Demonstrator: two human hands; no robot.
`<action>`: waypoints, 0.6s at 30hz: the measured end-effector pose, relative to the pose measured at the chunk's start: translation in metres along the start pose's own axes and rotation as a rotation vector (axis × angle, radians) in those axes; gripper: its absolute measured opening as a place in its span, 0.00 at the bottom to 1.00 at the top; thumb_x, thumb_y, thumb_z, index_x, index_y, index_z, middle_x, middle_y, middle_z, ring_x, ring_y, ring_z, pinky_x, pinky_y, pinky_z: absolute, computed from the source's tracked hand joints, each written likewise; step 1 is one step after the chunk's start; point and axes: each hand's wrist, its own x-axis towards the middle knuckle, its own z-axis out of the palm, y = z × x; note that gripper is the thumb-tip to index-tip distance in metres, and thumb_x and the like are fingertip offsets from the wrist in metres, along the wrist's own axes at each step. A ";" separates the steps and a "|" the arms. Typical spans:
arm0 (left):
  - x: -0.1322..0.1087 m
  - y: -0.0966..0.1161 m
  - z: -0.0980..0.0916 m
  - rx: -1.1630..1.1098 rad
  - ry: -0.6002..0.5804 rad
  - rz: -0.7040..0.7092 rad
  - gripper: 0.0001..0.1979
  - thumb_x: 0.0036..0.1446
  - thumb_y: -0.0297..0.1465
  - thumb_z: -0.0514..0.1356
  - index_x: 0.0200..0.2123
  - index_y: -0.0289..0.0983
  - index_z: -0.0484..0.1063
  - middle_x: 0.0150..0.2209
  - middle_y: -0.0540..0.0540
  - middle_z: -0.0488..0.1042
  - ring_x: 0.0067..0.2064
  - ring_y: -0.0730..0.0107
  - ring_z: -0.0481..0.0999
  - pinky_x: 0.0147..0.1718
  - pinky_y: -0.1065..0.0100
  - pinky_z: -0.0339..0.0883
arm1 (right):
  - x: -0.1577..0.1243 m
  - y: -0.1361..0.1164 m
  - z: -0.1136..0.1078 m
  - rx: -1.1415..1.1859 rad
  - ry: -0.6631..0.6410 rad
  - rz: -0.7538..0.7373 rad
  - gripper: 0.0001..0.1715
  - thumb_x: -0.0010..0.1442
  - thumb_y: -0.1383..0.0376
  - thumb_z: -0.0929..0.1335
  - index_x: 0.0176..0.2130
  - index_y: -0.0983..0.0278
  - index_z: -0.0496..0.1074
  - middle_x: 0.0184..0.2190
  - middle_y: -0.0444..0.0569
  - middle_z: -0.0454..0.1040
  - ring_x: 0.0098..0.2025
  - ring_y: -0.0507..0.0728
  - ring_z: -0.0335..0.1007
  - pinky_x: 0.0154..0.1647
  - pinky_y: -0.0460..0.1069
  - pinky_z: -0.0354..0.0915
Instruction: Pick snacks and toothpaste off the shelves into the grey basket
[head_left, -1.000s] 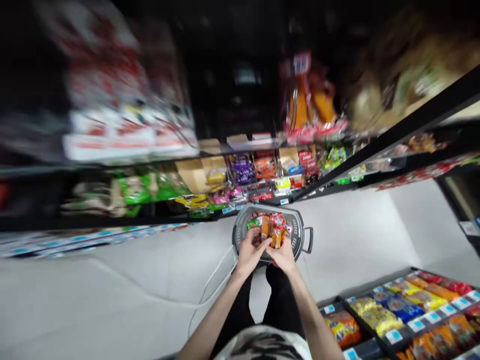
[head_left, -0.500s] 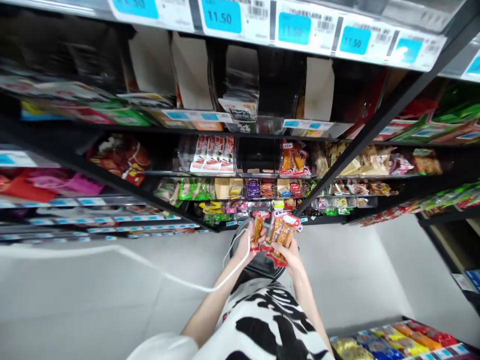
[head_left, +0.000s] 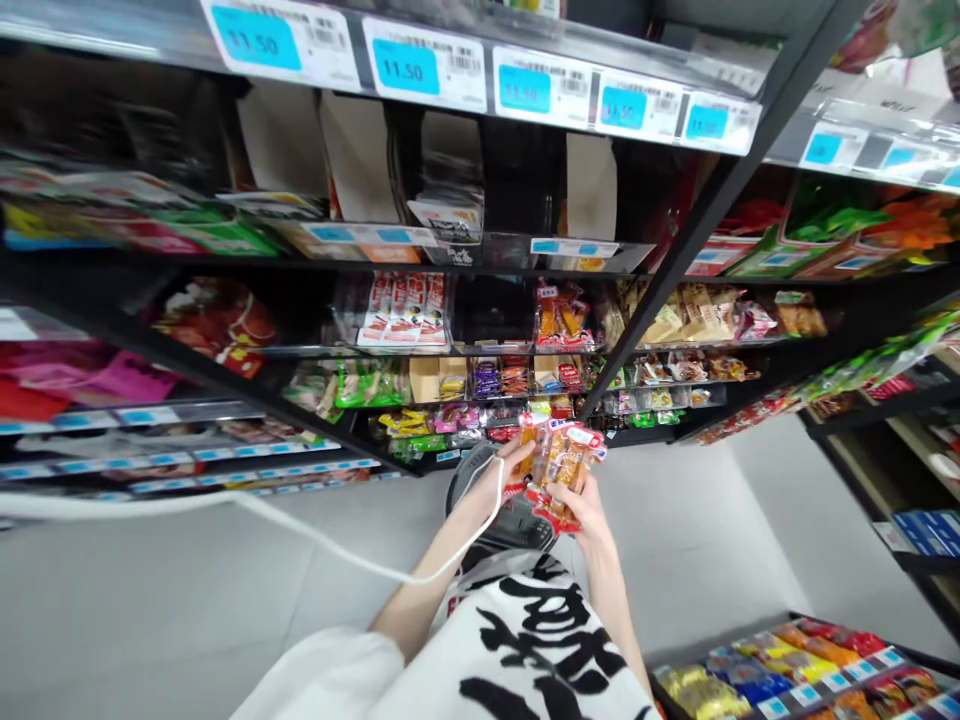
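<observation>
Both my hands hold a bunch of orange-and-red snack packets (head_left: 564,462) in front of the shelves. My left hand (head_left: 501,478) grips the bunch from the left, fingers wrapped round it. From below and to the right, my right hand (head_left: 582,508) clasps the same packets. Beneath my hands a dark grey shopping basket (head_left: 516,524) sits on the floor, mostly hidden by my arms. A white cable (head_left: 315,536) runs across my left forearm.
Black shelves full of snack packs rise ahead, with blue price tags (head_left: 405,66) on the top rail. Matching packets stand on a shelf (head_left: 561,322) straight ahead. A low rack of colourful bags (head_left: 795,670) is at the lower right. Pale floor (head_left: 720,540) lies around the basket.
The view swung up from the basket to the shelves. My hands lifted the packets out of the basket and now hold them higher, slightly to the right.
</observation>
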 end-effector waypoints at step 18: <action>-0.001 0.011 0.011 -0.134 0.169 0.123 0.24 0.45 0.34 0.75 0.46 0.39 0.75 0.38 0.46 0.81 0.34 0.67 0.81 0.32 0.70 0.74 | -0.001 -0.008 0.004 0.111 0.049 0.005 0.27 0.41 0.62 0.81 0.40 0.65 0.76 0.36 0.49 0.82 0.37 0.61 0.79 0.43 0.54 0.74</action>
